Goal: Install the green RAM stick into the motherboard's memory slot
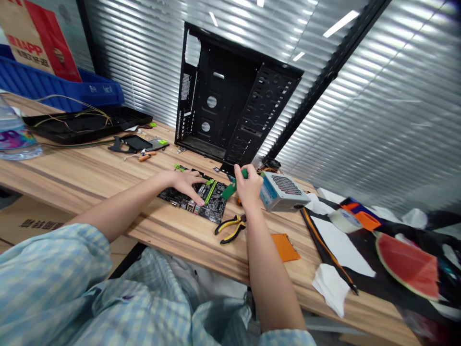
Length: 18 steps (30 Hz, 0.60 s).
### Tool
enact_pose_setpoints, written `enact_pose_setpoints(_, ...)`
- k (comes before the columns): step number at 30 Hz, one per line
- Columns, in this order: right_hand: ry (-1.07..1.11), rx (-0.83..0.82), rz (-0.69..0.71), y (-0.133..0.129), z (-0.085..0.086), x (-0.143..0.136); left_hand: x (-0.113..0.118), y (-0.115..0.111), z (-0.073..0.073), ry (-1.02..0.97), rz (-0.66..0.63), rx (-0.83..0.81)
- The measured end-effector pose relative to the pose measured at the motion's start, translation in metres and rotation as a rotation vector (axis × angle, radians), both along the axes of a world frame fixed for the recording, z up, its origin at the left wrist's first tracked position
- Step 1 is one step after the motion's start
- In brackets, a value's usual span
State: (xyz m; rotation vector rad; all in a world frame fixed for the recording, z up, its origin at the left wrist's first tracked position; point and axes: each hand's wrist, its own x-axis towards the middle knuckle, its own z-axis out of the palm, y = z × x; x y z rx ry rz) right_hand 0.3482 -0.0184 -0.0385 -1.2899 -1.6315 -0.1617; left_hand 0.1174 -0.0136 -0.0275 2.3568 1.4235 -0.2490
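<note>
A black motherboard (215, 204) with lime-green slots lies flat on the wooden table. My left hand (188, 184) rests on it with fingers spread, near the slots and the rear ports. Just above the board's right edge, my right hand (249, 186) is closed around a flat green strip (229, 191); one end angles down toward the board, and the fingers hide its middle, so its exact kind is unclear. Yellow-and-black pliers (232, 228) lie in front of the board, left of my right forearm. An orange flat drive-like piece (285, 247) sits right of that forearm.
An open black computer case (230, 96) stands behind the board. To the right are a power supply (283, 191), a tape roll (345, 220) and a watermelon slice (408, 264). At left are a black panel (86, 126), a blue bin (65, 89) and a water bottle (16, 132).
</note>
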Motion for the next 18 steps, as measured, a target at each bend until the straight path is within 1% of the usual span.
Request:
enact_pose_setpoints(8,0.005,0.026,0.022,-0.0001,-0.0001,-0.0007,0.0013,-0.0021,0.0025,0.018,0.009,-0.003)
enact_pose_setpoints(14,-0.011,0.006,0.002,-0.0007,0.0002,-0.0004,0.0011,-0.0022,0.0030,0.040,-0.004,-0.004)
enact_pose_setpoints(18,-0.045,-0.009,-0.019,-0.0014,0.0004,0.0006,0.0012,-0.0029,0.0035,0.014,0.002,-0.007)
